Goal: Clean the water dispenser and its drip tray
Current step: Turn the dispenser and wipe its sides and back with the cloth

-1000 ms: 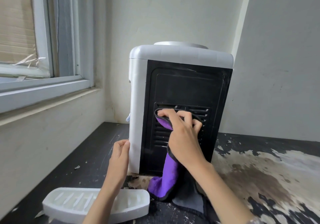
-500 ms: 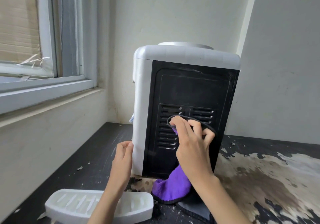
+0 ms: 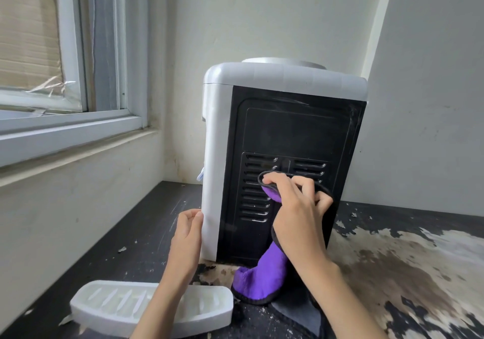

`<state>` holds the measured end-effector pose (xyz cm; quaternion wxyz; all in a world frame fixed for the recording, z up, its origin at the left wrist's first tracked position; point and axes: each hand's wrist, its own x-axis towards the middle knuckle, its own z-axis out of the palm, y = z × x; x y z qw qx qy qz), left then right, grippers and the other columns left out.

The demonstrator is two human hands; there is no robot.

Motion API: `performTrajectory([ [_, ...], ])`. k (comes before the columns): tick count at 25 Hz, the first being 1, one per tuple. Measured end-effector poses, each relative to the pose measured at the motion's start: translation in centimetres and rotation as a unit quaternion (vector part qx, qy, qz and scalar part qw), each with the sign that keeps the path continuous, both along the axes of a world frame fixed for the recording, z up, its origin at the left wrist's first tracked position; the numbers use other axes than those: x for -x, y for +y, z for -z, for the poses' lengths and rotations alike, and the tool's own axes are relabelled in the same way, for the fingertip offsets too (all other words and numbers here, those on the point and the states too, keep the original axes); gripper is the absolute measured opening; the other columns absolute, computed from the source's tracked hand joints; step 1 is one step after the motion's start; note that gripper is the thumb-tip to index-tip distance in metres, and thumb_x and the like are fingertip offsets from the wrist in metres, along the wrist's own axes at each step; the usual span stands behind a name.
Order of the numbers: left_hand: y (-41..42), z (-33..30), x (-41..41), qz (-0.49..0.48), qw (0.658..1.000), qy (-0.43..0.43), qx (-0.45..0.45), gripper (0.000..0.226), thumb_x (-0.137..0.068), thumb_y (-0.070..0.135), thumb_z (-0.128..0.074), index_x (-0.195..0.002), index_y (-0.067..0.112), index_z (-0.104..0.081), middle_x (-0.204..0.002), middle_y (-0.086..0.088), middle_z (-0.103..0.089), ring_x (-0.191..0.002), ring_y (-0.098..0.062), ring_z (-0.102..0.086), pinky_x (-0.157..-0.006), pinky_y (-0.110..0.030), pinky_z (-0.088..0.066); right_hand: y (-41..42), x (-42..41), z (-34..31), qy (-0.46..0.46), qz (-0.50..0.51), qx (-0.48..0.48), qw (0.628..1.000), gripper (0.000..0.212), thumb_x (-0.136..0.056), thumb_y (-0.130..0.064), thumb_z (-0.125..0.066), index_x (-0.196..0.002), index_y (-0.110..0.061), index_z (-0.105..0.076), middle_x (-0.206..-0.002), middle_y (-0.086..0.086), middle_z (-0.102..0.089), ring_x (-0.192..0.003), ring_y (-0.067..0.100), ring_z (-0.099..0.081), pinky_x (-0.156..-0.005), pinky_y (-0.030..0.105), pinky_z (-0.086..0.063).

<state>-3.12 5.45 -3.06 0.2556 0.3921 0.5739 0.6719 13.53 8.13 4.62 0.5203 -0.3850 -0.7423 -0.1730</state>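
Right hand [image 3: 296,215] curled around purple cloth [image 3: 264,278], pressing it on the water dispenser [image 3: 285,134] back vents. Left hand [image 3: 187,236] flat against the dispenser's lower left corner, fingers straight. Both forearms reach up from below.

Window [image 3: 65,58] on my left w/ a white frame, brown cardboard behind the glass & some torn clear tape at its lower edge. Under it a pale sill ledge [image 3: 78,160], then plain off-white walls [image 3: 262,19] meeting in a corner. Countertop [image 3: 406,260] is black w/ the coating peeled off in big patches, bare worn brownish surface & loose flakes showing.
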Motion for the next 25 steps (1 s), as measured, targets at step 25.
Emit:
performTrajectory([
  [25,-0.2,0.0,-0.1,-0.005,1.000,0.008,0.010,0.022,-0.087,0.050,-0.040,-0.097,0.033,-0.050,-0.103,0.018,-0.055,-0.107,-0.017,-0.052,-0.097,-0.047,-0.042,0.6,-2.7,1.6,-0.094,-0.021,0.051,0.994,0.070,-0.071,0.011,-0.033,-0.113,-0.038,-0.060,-0.102,-0.012,-0.052,-0.089,0.007,-0.028,-0.080,0.019,-0.030],
])
